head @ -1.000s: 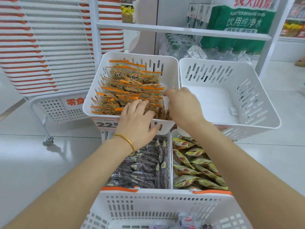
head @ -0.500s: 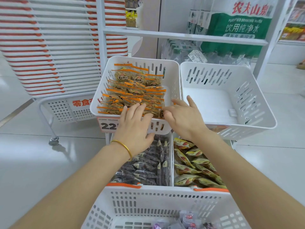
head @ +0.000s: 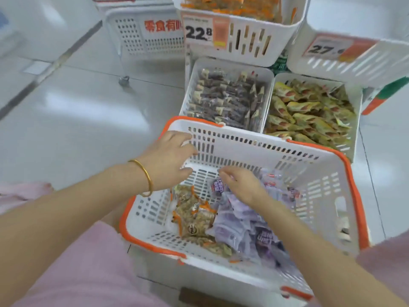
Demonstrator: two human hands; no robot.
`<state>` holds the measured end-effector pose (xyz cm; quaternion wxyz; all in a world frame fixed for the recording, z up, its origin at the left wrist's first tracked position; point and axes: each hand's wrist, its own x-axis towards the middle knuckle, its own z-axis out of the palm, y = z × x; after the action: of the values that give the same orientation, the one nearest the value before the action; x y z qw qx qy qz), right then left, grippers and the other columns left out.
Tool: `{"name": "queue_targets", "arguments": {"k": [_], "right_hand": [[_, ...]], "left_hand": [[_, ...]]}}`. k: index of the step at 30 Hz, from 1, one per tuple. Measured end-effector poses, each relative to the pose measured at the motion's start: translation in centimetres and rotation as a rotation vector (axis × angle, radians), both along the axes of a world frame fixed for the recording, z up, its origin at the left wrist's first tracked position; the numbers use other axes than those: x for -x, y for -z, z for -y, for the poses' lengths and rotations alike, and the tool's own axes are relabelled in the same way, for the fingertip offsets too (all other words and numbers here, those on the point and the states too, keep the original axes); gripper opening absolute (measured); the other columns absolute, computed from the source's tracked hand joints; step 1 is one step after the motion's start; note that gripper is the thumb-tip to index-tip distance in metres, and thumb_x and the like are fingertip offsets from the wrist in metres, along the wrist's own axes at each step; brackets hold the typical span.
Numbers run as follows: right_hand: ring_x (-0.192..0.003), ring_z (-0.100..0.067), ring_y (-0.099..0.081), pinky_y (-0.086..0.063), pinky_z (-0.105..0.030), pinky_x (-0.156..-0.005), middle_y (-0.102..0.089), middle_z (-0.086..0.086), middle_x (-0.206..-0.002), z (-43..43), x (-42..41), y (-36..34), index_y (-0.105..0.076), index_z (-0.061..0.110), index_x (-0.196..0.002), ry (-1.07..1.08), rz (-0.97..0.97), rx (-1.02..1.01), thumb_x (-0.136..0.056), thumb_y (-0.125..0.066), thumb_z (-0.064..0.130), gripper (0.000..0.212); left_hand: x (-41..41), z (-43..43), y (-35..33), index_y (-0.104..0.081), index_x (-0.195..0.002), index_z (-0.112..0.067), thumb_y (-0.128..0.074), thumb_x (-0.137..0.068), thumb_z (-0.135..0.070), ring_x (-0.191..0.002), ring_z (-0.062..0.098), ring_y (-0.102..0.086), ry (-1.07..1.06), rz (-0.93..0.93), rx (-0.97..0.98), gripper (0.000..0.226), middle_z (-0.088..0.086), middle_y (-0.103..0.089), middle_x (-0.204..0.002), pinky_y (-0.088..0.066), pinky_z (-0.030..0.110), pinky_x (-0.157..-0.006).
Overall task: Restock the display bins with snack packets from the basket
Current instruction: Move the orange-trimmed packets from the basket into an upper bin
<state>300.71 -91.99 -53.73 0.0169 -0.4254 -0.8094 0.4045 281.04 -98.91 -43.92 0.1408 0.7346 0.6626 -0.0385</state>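
The white basket (head: 345, 196) with an orange rim sits in front of me. It holds brown-and-orange snack packets (head: 194, 220) on the left and purple packets (head: 250, 229) on the right. My left hand (head: 168, 158) reaches over the basket's far-left corner, fingers loosely extended by the inner wall and holding nothing. My right hand (head: 241, 185) lies on the purple pile with fingers bent down; whether it grips a packet is unclear. Beyond the basket are a bin of dark packets (head: 223, 96), a bin of yellow-green packets (head: 309, 109) and the upper orange-packet bin (head: 245, 38).
The upper right bin (head: 345, 60) carries a price tag reading 27. A white wheeled rack with red lettering (head: 143, 32) stands at the back left. Pale tiled floor (head: 77, 107) lies to the left. My pink clothing (head: 88, 273) fills the bottom left.
Both hands left the upper orange-packet bin and came down to the basket. My view tilted down, so the basket now fills the foreground.
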Motion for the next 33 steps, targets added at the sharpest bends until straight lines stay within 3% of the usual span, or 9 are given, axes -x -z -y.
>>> {"name": "queue_targets", "arguments": {"k": [2,6,11,13,17,23,28,30,33], "right_hand": [[-0.110,-0.026,-0.056,-0.044,-0.037,-0.093,-0.059,-0.008,-0.127,1.7,0.4,3.3,-0.055,0.010,-0.129,-0.045,0.100,0.066,-0.102,-0.040,0.019,0.032],[-0.111,-0.029,-0.056,-0.047,-0.036,-0.089,-0.060,-0.011,-0.125,3.3,2.8,8.0,-0.049,0.011,-0.133,-0.049,0.190,0.095,-0.096,-0.048,0.012,0.037],[-0.099,-0.031,-0.059,-0.054,-0.044,-0.078,-0.059,-0.013,-0.118,3.2,6.7,11.9,-0.028,0.015,-0.144,-0.144,0.355,0.151,-0.088,-0.063,0.018,0.066],[-0.097,-0.030,-0.058,-0.054,-0.043,-0.078,-0.060,-0.010,-0.113,3.0,7.4,12.8,-0.035,0.015,-0.139,-0.144,0.392,0.115,-0.081,-0.070,0.019,0.067],[-0.083,-0.024,-0.054,-0.047,-0.030,-0.062,-0.052,-0.008,-0.097,2.2,8.0,13.2,-0.054,0.010,-0.101,-0.186,0.421,0.147,-0.075,-0.075,0.014,0.033],[-0.094,-0.025,-0.058,-0.055,-0.039,-0.079,-0.061,-0.005,-0.105,2.0,7.5,12.7,-0.050,0.018,-0.119,-0.399,0.497,0.100,-0.074,-0.070,0.023,0.049],[-0.086,-0.017,-0.054,-0.049,-0.032,-0.071,-0.061,-0.001,-0.101,1.4,6.8,12.0,-0.062,0.015,-0.104,-0.412,0.492,0.018,-0.083,-0.064,0.010,0.022],[-0.084,-0.017,-0.053,-0.043,-0.028,-0.066,-0.061,-0.002,-0.099,1.7,6.5,11.9,-0.065,0.012,-0.101,-0.388,0.475,-0.013,-0.085,-0.064,0.011,0.017],[-0.090,-0.020,-0.059,-0.047,-0.030,-0.065,-0.064,-0.001,-0.101,2.0,6.2,11.9,-0.066,0.015,-0.096,-0.377,0.439,-0.061,-0.086,-0.064,0.014,0.011]], "left_hand": [[0.7,2.0,1.2,-0.040,-0.137,-0.022,-0.038,-0.094,-0.043,-0.141,0.023,-0.011,-0.015,-0.038,0.088,0.048,0.006,-0.018,-0.153,-0.009,0.028,-0.113],[1.6,4.1,2.9,-0.038,-0.138,-0.024,-0.042,-0.096,-0.038,-0.142,0.023,-0.007,-0.032,-0.065,0.189,0.044,0.003,-0.016,-0.154,-0.012,0.033,-0.114],[2.7,4.3,3.7,-0.034,-0.140,-0.023,-0.037,-0.096,-0.042,-0.141,0.022,-0.006,0.012,-0.173,0.226,0.048,0.003,-0.014,-0.154,-0.016,0.034,-0.115],[3.0,3.9,3.6,-0.035,-0.139,-0.022,-0.037,-0.096,-0.041,-0.140,0.023,-0.009,0.042,-0.190,0.195,0.047,0.004,-0.018,-0.152,-0.020,0.034,-0.114],[2.8,3.8,3.3,-0.037,-0.138,-0.019,-0.037,-0.096,-0.038,-0.138,0.023,-0.014,0.081,-0.194,0.155,0.046,0.006,-0.021,-0.150,-0.025,0.036,-0.112],[2.4,4.0,3.4,-0.037,-0.137,-0.020,-0.036,-0.096,-0.041,-0.136,0.022,-0.017,0.108,-0.200,0.183,0.046,0.005,-0.024,-0.146,-0.028,0.038,-0.109],[2.2,3.5,3.4,-0.038,-0.136,-0.019,-0.039,-0.095,-0.041,-0.136,0.023,-0.017,0.107,-0.200,0.211,0.046,0.006,-0.023,-0.148,-0.027,0.039,-0.110],[2.0,3.3,3.4,-0.037,-0.137,-0.020,-0.039,-0.096,-0.041,-0.137,0.024,-0.015,0.111,-0.198,0.226,0.047,0.006,-0.021,-0.149,-0.027,0.040,-0.110],[1.6,2.9,3.3,-0.037,-0.138,-0.021,-0.039,-0.095,-0.042,-0.136,0.024,-0.017,0.114,-0.185,0.231,0.047,0.006,-0.024,-0.148,-0.028,0.040,-0.110]]}}
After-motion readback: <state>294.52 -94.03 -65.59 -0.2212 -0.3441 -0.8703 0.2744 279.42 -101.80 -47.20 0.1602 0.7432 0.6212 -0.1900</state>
